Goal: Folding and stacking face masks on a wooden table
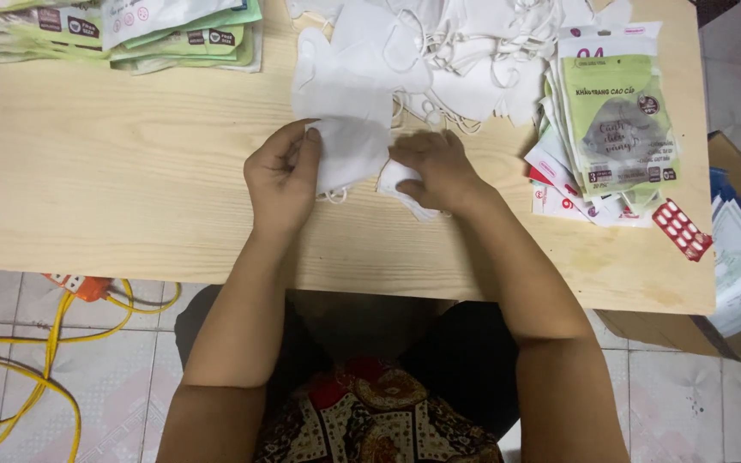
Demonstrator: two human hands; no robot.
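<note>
My left hand (280,176) pinches the left edge of a folded white face mask (349,154) lying on the wooden table (130,171). To its right, my right hand (435,167) presses down on a second white mask (396,178) whose edge and ear loop show under the fingers. A loose heap of white masks (430,51) with ear loops lies just beyond both hands.
Green and white flat packets (619,124) are stacked at the right, a red blister strip (682,229) beside them. More packets (130,34) lie at the far left. A cardboard box (731,257) stands off the right edge. Yellow cable (45,343) lies on the tiled floor.
</note>
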